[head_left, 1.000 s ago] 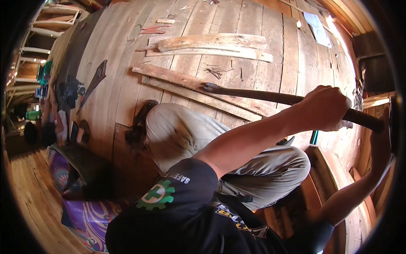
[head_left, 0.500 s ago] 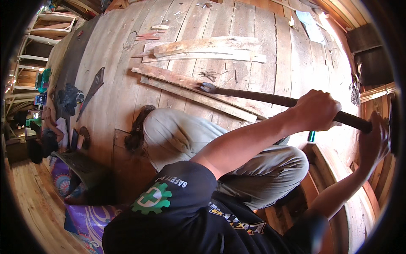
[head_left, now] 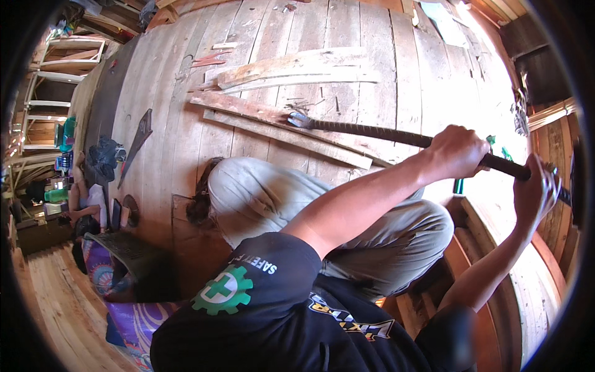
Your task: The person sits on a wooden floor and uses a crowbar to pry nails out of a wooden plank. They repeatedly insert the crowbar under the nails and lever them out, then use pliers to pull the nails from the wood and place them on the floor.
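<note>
Both my hands are closed round a long dark ribbed crowbar [head_left: 372, 131], which slants across from the right. My left hand [head_left: 458, 150] grips it partway along, above my bent knee. Nearer its far right end, my right hand [head_left: 536, 191] is wrapped round it, and a short length sticks out beyond. The bar's forked metal tip [head_left: 300, 119] sits at a long wooden board [head_left: 245, 108]; whether it is hooked on anything there is too small to tell. A second narrow board [head_left: 285, 137] lies alongside. Several loose nails [head_left: 302, 103] are scattered just beyond the tip.
More boards [head_left: 297, 68] lie farther off on the plank floor, with red-handled pliers [head_left: 209, 59] nearby. A handsaw [head_left: 136, 146] and a black plastic bag [head_left: 103, 156] are on the left. Another person [head_left: 87, 201] is at the far left. A floor opening with wooden beams [head_left: 474, 248] lies at my right.
The view has shifted slightly. My right hand has come a little left, closer to my left hand, and more of the crowbar's end shows past it. Both hands keep their grip.
</note>
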The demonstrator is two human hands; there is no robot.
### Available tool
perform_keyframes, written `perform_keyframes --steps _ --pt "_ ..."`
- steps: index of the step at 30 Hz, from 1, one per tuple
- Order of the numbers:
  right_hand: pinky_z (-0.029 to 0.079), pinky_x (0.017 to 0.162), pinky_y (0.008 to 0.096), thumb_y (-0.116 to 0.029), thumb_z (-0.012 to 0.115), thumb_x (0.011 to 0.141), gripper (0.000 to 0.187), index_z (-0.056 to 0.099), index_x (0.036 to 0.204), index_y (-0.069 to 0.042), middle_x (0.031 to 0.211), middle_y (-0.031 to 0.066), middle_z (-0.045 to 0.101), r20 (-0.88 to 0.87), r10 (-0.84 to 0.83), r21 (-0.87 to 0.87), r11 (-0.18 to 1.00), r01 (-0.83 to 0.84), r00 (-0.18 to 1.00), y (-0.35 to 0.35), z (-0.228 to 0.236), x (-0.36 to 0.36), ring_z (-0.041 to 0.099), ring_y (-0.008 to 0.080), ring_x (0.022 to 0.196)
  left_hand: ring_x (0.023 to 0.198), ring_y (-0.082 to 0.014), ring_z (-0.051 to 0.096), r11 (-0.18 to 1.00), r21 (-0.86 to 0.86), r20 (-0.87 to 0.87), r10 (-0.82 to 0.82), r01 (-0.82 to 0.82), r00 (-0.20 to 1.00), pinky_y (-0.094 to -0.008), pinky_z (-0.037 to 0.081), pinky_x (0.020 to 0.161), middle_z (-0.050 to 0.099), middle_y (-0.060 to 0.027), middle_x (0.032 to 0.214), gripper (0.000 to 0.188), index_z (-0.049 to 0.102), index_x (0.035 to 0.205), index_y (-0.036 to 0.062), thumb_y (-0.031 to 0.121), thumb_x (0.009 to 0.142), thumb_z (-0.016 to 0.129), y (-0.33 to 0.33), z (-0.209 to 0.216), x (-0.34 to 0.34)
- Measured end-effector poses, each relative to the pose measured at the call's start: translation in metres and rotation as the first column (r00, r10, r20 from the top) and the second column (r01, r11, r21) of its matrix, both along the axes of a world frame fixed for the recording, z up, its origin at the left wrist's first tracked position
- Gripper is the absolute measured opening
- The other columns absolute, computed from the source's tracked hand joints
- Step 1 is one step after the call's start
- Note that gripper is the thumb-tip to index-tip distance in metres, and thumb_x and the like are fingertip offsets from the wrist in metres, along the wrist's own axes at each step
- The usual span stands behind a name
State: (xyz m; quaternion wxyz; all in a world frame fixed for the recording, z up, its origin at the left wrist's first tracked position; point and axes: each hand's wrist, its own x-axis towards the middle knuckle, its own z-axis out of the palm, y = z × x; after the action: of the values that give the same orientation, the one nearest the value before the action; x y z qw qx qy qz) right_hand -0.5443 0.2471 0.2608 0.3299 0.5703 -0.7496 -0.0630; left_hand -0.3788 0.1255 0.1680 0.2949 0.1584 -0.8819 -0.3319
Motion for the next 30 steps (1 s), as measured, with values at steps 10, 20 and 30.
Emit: perform_keyframes --steps 10,20,30 --pt "0.043 0.077 0.0411 -0.01 0.064 0.072 0.008 0.056 0.07 -0.013 0.064 0.0109 0.059 0.029 0.085 -0.187 0.979 -0.078 0.996 0.048 -0.08 -0.031 0.057 0.0307 0.066 0.053 -0.0299 0.066 0.994 0.062 0.158 -0.095 0.086 0.983 -0.0423 0.053 0.049 0.063 -0.0154 0.058 0.013 0.066 0.069 0.0033 0.012 0.075 0.057 0.035 -0.066 -0.039" --pt "0.043 0.077 0.0454 -0.011 0.059 0.073 0.007 0.056 0.068 -0.008 0.069 0.0169 0.06 0.243 -0.241 0.141 0.967 0.212 0.94 0.057 -0.117 -0.052 0.058 0.0354 0.074 0.061 -0.0308 0.069 0.995 -0.061 0.226 -0.059 0.075 0.972 -0.0418 0.057 0.056 0.067 -0.0189 0.068 0.011 0.067 0.07 0.0027 0.006 0.072 0.057 0.044 -0.076 -0.06" --pt "0.051 0.07 0.0451 -0.016 0.06 0.076 0.012 0.068 0.075 -0.007 0.075 0.0152 0.067 0.306 -0.288 0.452 0.883 0.127 0.907 0.011 -0.048 0.022 0.066 0.0336 0.074 0.068 -0.031 0.07 0.995 -0.09 0.165 -0.016 0.032 0.986 -0.0433 0.056 0.063 0.069 -0.016 0.073 0.011 0.068 0.075 0.0073 0.009 0.074 0.057 0.038 -0.049 -0.033"
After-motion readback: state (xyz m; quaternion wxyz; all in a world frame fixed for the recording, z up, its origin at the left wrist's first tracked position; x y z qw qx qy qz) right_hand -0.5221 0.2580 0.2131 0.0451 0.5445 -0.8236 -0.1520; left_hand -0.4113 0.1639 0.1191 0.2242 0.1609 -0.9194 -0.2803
